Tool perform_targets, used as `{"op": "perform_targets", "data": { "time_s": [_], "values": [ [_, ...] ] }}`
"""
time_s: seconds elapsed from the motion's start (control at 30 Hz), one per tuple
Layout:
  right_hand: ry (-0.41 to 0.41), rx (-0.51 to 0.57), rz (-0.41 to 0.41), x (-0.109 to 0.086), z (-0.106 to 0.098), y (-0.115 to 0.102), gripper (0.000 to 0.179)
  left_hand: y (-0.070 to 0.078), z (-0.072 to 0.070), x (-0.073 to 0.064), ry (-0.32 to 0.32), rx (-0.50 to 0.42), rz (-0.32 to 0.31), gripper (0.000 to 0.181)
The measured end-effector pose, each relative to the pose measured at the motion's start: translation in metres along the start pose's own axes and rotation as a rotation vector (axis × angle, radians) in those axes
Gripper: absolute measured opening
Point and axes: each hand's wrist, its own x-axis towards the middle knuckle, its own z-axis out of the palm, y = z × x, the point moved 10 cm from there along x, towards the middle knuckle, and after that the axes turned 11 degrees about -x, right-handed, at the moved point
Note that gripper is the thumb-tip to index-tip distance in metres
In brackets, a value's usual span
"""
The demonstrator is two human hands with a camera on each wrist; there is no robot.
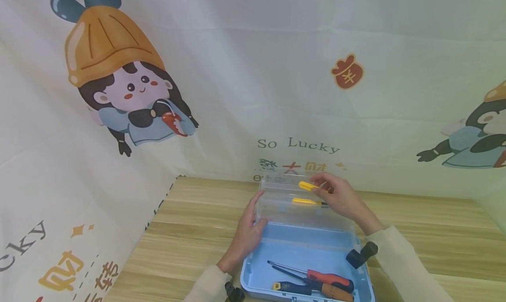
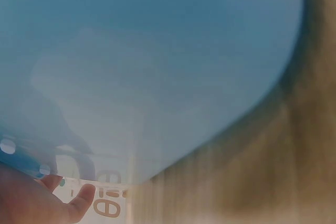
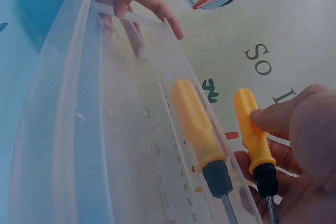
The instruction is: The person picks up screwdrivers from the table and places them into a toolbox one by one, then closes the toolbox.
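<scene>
My left hand (image 1: 249, 227) grips the left edge of the clear lid (image 1: 284, 212), which stands raised at the back of a light blue toolbox (image 1: 294, 245). At the lid's upper right, my right hand (image 1: 337, 199) pinches a screwdriver (image 3: 252, 129) by its yellow handle; a black collar and metal shaft show below. A second yellow-handled screwdriver (image 3: 191, 114) appears through the clear plastic beside it. Inside the toolbox lie a red-and-black screwdriver (image 1: 330, 279), an orange-handled one (image 1: 336, 292) and a dark-blue handle with a yellow end (image 1: 292, 288).
The toolbox rests on a wood-grain table (image 1: 189, 231) near its front. Behind the table hangs a pale printed cloth (image 1: 237, 73) with cartoon figures and lettering. A black wrist device (image 1: 361, 254) overlaps the box's right side.
</scene>
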Motion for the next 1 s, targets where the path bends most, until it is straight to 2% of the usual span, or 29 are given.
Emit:
{"op": "perform_targets", "data": {
  "time_s": [0.17,0.37,1.0],
  "values": [
    [0.005,-0.004,-0.015,0.001,0.001,-0.001,0.028,-0.004,-0.001,0.002,0.003,0.011,0.016,0.068],
    [0.000,0.005,-0.032,0.001,0.003,-0.003,0.027,-0.006,-0.002,0.002,0.005,0.013,0.004,0.068],
    [-0.046,0.007,-0.021,0.002,0.014,-0.001,0.027,-0.003,-0.001,0.000,-0.010,-0.011,0.027,0.068]
  ]
}}
